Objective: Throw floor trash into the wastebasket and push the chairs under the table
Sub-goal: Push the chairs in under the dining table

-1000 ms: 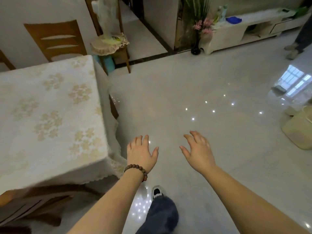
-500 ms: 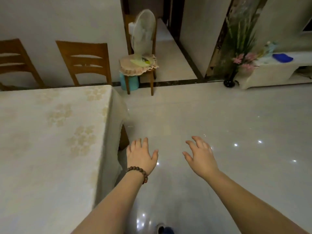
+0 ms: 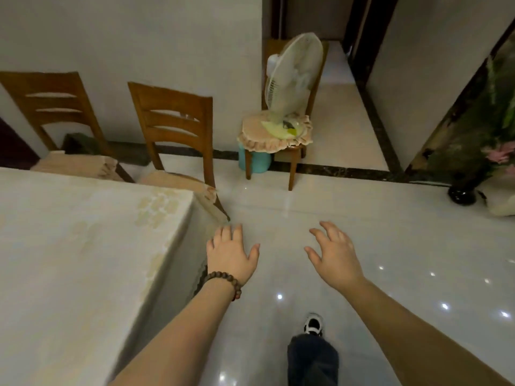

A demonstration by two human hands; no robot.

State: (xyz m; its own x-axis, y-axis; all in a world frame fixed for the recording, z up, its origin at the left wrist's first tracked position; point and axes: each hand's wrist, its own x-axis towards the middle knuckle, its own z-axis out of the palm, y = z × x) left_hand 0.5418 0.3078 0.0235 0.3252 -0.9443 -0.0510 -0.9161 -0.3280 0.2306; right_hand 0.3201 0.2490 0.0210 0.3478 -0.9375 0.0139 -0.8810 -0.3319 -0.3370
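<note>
On my left the table carries a pale flowered cloth, and two wooden chairs stand at its far side, seats partly tucked under the edge. My left hand, fingers spread and empty, hovers beside the table corner. My right hand hangs spread and empty over the glossy floor.

Two brown wooden slat-back chairs with tan seat pads, upright behind white cloth-covered table, seats partly pulled out. Blue wastebasket under fan chair.
</note>
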